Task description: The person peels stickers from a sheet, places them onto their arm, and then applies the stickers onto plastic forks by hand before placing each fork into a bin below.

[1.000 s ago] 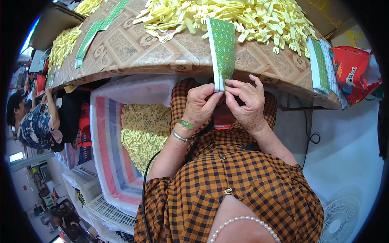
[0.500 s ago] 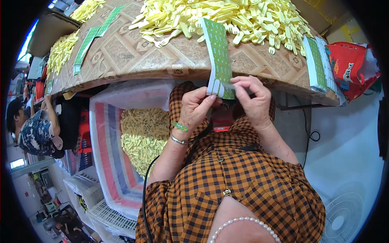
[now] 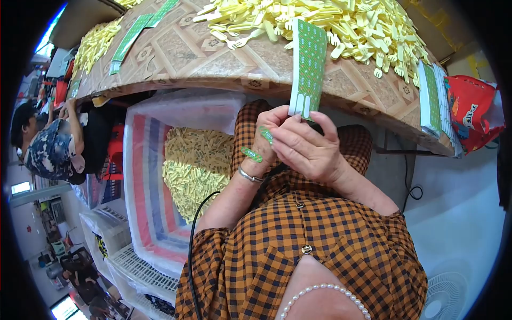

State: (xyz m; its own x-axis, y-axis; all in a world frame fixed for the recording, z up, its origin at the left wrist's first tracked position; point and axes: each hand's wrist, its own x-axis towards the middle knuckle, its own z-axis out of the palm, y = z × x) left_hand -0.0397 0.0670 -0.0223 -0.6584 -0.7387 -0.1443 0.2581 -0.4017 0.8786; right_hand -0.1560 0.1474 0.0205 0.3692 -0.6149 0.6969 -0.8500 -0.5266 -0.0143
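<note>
A stack of green patterned sheets (image 3: 310,64) stands up from my hands over the table's edge. My left hand (image 3: 269,130) grips its lower left corner, with a green sticker on the back of the hand and another at the wrist. My right hand (image 3: 309,146) lies partly over the left fingers, its thumb and fingers bent at the sheets' lower end. Whether the right fingers pinch a sheet is hidden. Pale rounded strips show at the stack's bottom end. Behind it, yellow forks and spoons (image 3: 362,32) are heaped on the table (image 3: 213,66).
Below the table at left, a striped lined container (image 3: 138,186) holds many wrapped yellow pieces (image 3: 197,181). More green sheets lie at left (image 3: 130,42) and right (image 3: 429,101), beside a red bag (image 3: 472,114). Another person (image 3: 50,144) sits at far left; a fan (image 3: 442,301) stands lower right.
A green sticker now shows on the back of my left hand. My right hand has moved left against the left fingers, and the sheets stand more upright. The view has shifted slightly.
</note>
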